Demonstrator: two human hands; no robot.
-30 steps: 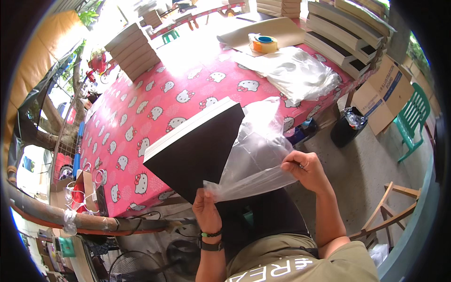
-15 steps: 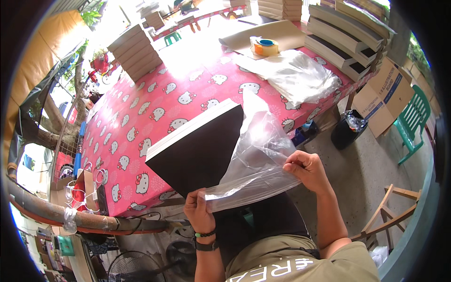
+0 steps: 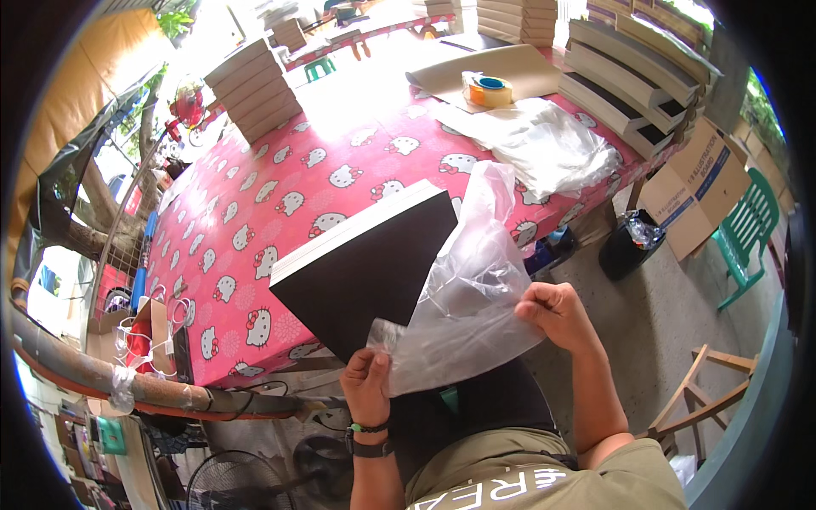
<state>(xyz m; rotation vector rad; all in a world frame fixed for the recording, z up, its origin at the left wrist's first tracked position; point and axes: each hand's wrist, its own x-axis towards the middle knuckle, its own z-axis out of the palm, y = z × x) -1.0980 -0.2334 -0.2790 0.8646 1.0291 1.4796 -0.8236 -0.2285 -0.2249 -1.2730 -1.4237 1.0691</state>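
Note:
Between my hands stretches a clear plastic bag (image 3: 467, 297), its far end resting over the right edge of a thick black-covered book (image 3: 365, 268). The book lies at the table's near edge, white page edges facing the far left. My left hand (image 3: 365, 374) pinches the bag's left corner close to the book's near corner. My right hand (image 3: 552, 314) pinches the bag's right side, out past the table edge. Part of the book's right side is hidden under the plastic.
A pink patterned cloth covers the table (image 3: 340, 191). On it are stacked books (image 3: 251, 89), a pile of plastic bags (image 3: 544, 144), a tape roll (image 3: 489, 91), brown paper (image 3: 527, 72) and black-covered books (image 3: 625, 85). A black bin (image 3: 629, 246) and green chair (image 3: 748, 221) stand right.
The bag's near edge, folded in a band before, now hangs more spread out, and a flap stands up at my left hand. Both hands keep their grip; the view has shifted slightly.

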